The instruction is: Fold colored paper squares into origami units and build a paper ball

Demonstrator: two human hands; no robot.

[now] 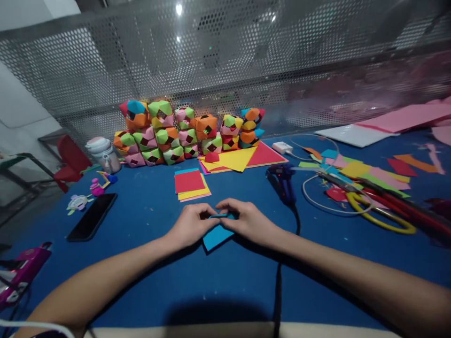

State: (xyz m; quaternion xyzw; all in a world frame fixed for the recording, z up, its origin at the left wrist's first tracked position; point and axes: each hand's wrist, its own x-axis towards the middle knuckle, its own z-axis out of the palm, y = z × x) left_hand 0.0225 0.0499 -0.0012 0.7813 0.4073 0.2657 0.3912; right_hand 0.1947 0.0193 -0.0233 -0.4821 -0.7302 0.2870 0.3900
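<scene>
A small blue paper [217,237] is held between both hands above the blue table, its far edge folded up. My left hand [193,221] pinches the fold's left side, thumb and fingertips together. From the right, my right hand [246,219] grips the same paper, its fingertips almost meeting the left ones. Part of the fold is hidden behind the fingers. Just beyond the hands lies a stack of square papers [190,182], red on top, with blue, yellow and pink edges showing.
Folded paper balls [169,138] stand stacked along the back. A phone [92,217] lies left. To the right are a glue gun [283,180] with its cord, yellow-handled scissors [384,218] and paper scraps [373,176]. A bottle [103,152] stands back left.
</scene>
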